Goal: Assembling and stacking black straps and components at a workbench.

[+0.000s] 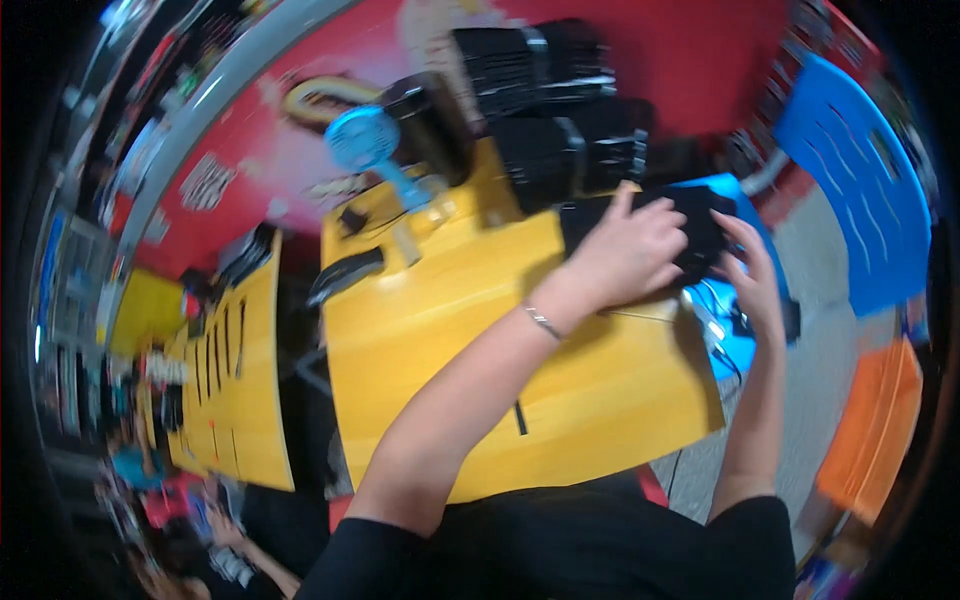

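A black bundle [705,225], perhaps stacked dark sheets, lies at the table's far right corner. My left hand [632,248] rests over its near left part, thumb raised and fingers bent against it. At its right edge, my right hand [750,262] curls its fingers onto the same bundle. Motion blur hides the exact grip, and both hands cover part of the bundle. Just behind it are two more black bundles, a nearer one [535,160] and a farther one [500,75], each with a pale band around it. A short black strip [520,418] lies near the table's front.
The yellow table [400,350] also bears a blue fan [365,140], a dark cylinder [440,130] and a black curved object [345,275]. Right of it are a blue stool with cables [735,350], a blue chair [850,170] and an orange seat [875,430]. Another person's arm [255,555] shows lower left.
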Demonstrator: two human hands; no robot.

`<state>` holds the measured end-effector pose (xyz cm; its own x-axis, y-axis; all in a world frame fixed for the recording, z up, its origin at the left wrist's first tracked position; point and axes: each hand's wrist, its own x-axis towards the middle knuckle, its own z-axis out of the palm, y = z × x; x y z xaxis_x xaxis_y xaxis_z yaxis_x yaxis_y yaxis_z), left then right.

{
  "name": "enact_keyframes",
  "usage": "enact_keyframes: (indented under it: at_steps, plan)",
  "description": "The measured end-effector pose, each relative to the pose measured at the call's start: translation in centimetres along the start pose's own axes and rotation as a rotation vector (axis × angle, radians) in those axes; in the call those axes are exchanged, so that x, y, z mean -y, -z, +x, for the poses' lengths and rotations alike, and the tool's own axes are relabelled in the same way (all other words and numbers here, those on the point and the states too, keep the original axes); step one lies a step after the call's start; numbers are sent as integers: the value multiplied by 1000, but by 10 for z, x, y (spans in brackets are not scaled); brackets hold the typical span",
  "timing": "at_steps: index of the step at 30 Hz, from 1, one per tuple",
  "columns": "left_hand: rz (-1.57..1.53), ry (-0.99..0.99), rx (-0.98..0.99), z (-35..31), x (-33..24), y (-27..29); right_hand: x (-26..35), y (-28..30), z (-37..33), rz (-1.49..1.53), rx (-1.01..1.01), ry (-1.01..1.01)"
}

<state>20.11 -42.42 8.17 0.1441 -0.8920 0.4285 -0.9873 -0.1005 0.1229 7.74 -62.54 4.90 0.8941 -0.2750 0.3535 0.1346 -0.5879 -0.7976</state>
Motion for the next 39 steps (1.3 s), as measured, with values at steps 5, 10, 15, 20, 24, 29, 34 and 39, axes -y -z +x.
enact_keyframes:
  at_steps: [5,10,15,20,24,29,34,39]
  plan:
    - [-29,14,-285,-46,-4,56,0,21,-10,-43,-174,52]
    - [180,429,-464,-188,54,104,36,41,-34,-60,-345,111]
    - [455,877,-130,-324,129,116,71,6,-54,59,-134,97]
    - [363,1167,230,-368,168,118,126,-56,-67,91,55,117]
    - [402,1116,211,-370,156,125,145,-97,-73,153,189,101]
    - [169,1175,74,-380,108,146,160,-170,-65,198,507,149]
    - [-6,1191,-223,-370,35,165,195,-270,-63,378,627,143]
    - [-492,1214,-436,-353,-44,156,241,-346,-78,958,704,-110]
